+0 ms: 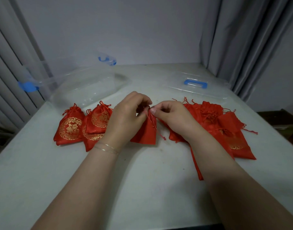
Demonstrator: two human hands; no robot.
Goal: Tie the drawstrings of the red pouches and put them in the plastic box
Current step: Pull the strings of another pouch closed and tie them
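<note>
Fingers of both hands pinch the strings on one pouch. Three tied ones lie left. A pile waits, and the box looks empty.

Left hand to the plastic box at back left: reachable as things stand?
Probably yes, once freed. The left hand is gripping the red pouch; the plastic box sits open just beyond it, nothing between them.

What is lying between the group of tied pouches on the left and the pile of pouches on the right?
In the head view, one red pouch lies there, its drawstrings pinched by the left hand and the right hand.
</note>
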